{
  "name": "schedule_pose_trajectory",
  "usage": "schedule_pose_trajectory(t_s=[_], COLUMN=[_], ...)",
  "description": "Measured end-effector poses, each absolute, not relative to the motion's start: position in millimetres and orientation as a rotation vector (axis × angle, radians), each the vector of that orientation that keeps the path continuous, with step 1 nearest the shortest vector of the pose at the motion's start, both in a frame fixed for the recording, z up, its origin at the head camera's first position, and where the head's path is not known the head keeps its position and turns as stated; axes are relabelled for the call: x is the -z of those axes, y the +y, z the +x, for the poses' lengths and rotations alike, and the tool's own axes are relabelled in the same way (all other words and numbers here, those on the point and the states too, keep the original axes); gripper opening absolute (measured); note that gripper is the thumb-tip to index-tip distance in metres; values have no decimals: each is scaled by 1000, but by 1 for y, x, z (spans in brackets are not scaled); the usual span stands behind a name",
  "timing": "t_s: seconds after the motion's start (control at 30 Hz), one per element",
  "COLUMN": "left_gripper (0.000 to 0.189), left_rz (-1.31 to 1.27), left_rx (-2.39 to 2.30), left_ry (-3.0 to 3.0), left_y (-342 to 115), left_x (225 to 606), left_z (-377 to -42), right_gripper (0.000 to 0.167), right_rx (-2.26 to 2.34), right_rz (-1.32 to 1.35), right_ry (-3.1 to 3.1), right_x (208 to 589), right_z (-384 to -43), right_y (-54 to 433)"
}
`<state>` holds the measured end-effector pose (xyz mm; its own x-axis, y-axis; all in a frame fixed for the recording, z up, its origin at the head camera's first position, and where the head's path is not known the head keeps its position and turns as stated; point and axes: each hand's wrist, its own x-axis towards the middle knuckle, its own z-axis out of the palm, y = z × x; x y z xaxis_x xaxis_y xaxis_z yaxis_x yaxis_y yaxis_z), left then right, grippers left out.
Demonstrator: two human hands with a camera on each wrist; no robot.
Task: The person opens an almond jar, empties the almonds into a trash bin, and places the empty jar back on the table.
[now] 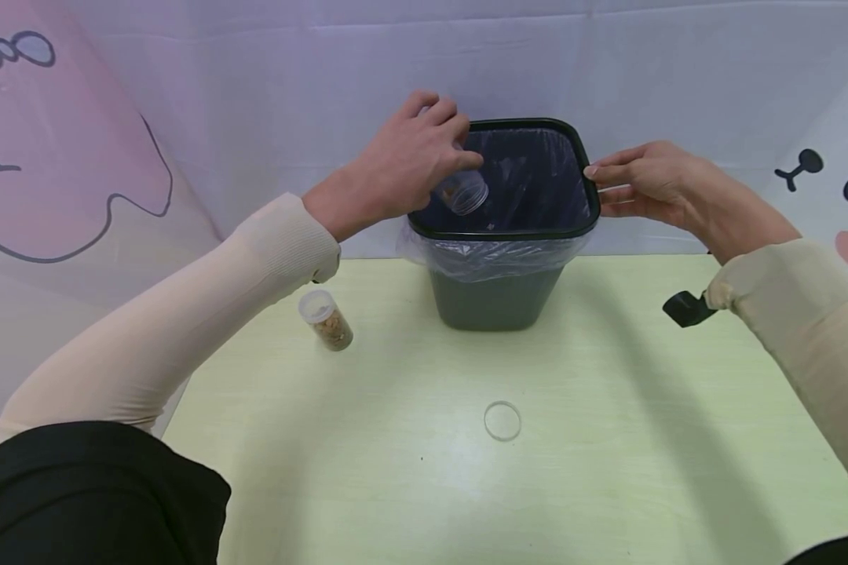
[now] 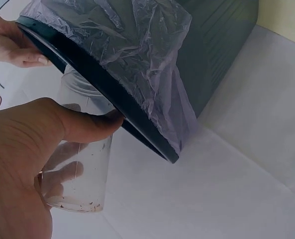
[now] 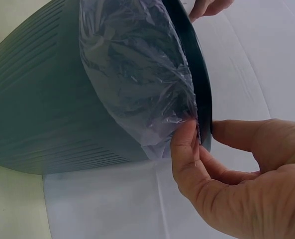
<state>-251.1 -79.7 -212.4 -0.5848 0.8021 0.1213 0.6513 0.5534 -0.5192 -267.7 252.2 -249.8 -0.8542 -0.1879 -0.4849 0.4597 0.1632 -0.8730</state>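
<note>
Holding a clear jar (image 1: 466,195) tilted into a bag-lined trash bin (image 1: 496,302) is the left hand (image 1: 424,157); the right hand (image 1: 653,184) pinches its rim (image 1: 502,235); a jar of brown bits (image 1: 334,330) stands on the counter (image 1: 396,471).

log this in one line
left hand: holds clear jar, tilted over bin | right hand: pinches rim | table: second jar, clear round piece

The left hand (image 1: 424,153) tilts a clear plastic jar (image 1: 464,192) over a bag-lined trash bin (image 1: 495,302); the right hand (image 1: 653,184) pinches its rim. A capped jar of brown bits (image 1: 333,327) stands nearby.
</note>
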Motion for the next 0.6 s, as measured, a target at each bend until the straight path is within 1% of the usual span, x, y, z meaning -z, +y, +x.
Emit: schedule_pose_trajectory(t_s=[0.2, 0.4, 0.6], left_gripper=[41, 42, 46], left_rz=[-1216, -1230, -1243], left_rx=[-714, -827, -983], left_ry=[-2353, -2247, -2173], left_y=[-78, -73, -69], left_x=[212, 214, 215], left_z=[-248, -244, -242], right_gripper=[25, 26, 20], right_rx=[1737, 1735, 1743], right_rz=[257, 257, 260], right_ry=[1960, 1962, 1955], right_x=[250, 249, 249], right_z=[-267, -267, -266], right_y=[252, 251, 251])
